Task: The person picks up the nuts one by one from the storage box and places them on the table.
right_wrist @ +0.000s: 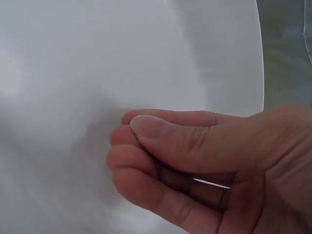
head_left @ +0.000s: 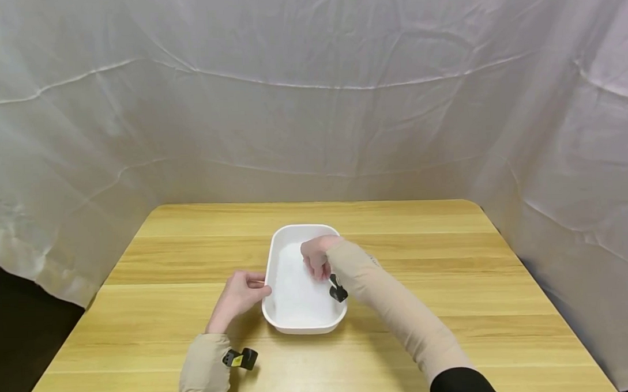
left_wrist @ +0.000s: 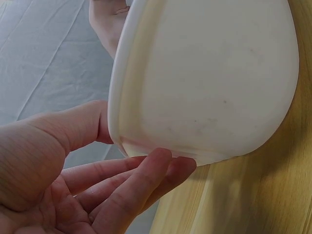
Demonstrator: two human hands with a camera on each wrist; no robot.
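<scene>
A white rectangular tray point(head_left: 303, 300) with rounded corners and raised walls lies on the wooden table. At its left side my left hand point(head_left: 239, 296) grips the wall, the thumb at the rim and the fingers against the outside. The left wrist view shows this hand point(left_wrist: 97, 170) beside the tray's outer wall point(left_wrist: 209, 87). Inside the tray, my right hand point(head_left: 318, 259) is lowered near the inner floor. From the right wrist, that hand point(right_wrist: 195, 156) has curled fingers with the thumb laid against them. No object shows between them.
The wooden table point(head_left: 191, 252) extends on all sides of the tray. Pale creased sheeting point(head_left: 312, 132) hangs behind and along both sides. A small black wrist camera point(head_left: 240, 359) sits on the left wrist, another point(head_left: 338, 290) on the right.
</scene>
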